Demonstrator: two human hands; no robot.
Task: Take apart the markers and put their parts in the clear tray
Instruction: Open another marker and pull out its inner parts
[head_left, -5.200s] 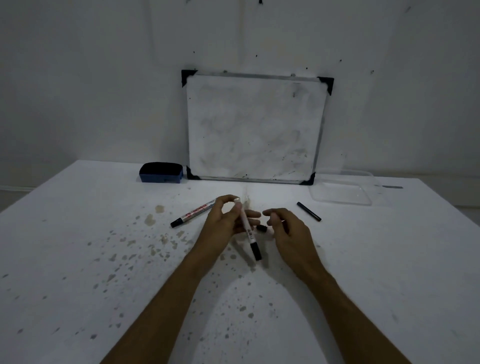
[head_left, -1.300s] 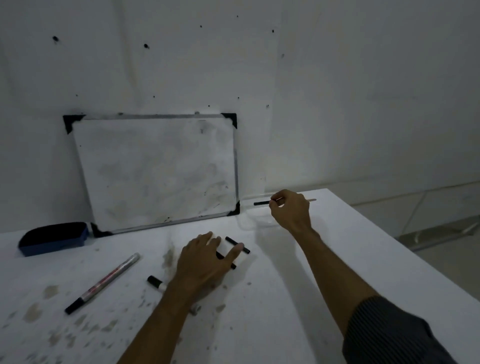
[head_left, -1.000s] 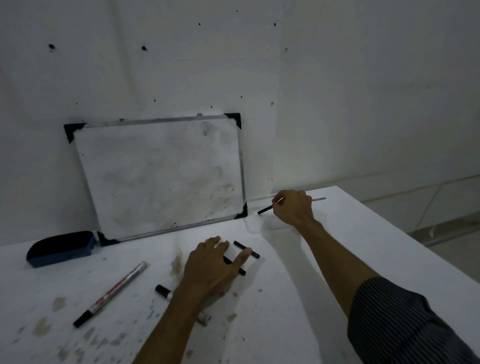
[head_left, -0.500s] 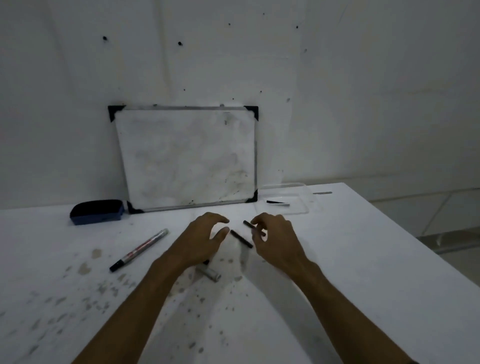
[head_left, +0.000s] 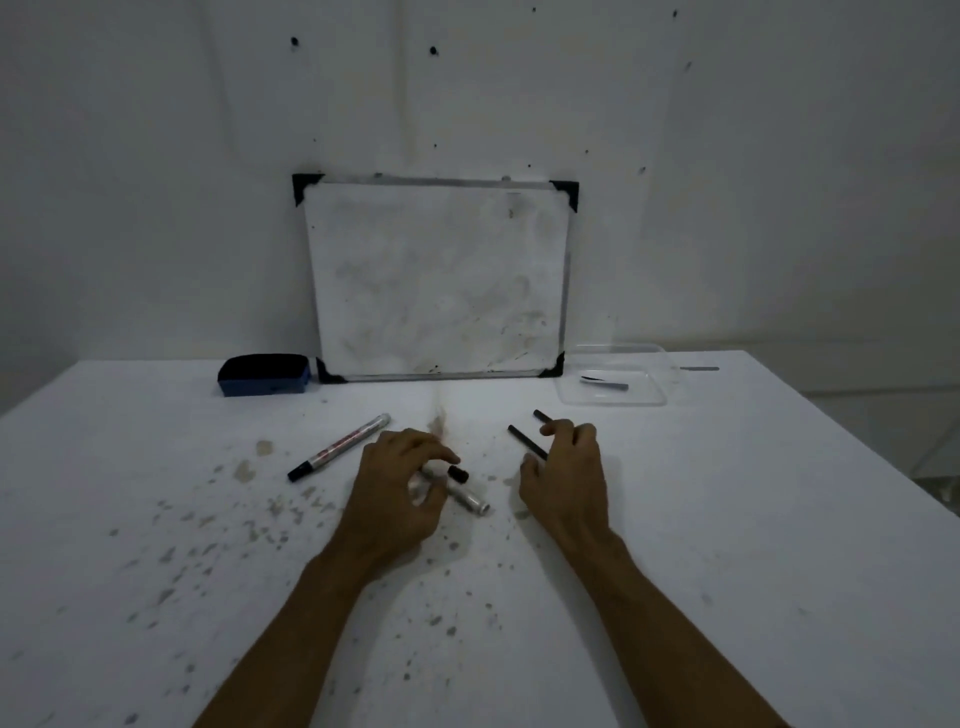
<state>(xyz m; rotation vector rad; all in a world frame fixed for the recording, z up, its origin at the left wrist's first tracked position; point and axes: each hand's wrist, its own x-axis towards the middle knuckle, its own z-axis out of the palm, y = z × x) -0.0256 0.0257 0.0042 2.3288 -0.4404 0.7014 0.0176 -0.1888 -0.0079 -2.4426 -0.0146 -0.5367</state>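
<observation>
Left grip (head_left: 402, 486) around silver marker barrel (head_left: 465, 496)

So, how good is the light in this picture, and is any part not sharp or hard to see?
Head view: dim, grey light, soft overall; the clear tray nearly blends into the white table; the left hand shadows the marker barrel under it; table edges bend from the wide lens.
</observation>
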